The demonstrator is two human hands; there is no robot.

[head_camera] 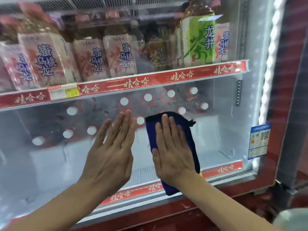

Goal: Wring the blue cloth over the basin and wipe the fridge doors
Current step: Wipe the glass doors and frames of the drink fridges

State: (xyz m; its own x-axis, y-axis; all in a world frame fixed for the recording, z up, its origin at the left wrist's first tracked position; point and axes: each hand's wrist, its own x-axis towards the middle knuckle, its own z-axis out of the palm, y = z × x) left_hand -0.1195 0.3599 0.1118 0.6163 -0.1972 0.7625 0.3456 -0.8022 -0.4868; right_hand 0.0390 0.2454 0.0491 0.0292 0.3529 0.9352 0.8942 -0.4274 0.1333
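Both hands flat on fridge door [216,130], centre frame.
Right hand [173,147] presses blue cloth [188,139] to the glass; left hand [111,152], fingers straight, just beside. Bottles [116,55] on shelf [150,80] across upper frame.

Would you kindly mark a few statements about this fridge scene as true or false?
1. The right hand presses the blue cloth flat against the glass fridge door. True.
2. The left hand grips a bottle. False: its fingers are straight and it holds nothing.
3. A green-labelled tea bottle stands on the upper shelf. True.
4. The bottles below that shelf have red caps. False: their bottle caps are white.
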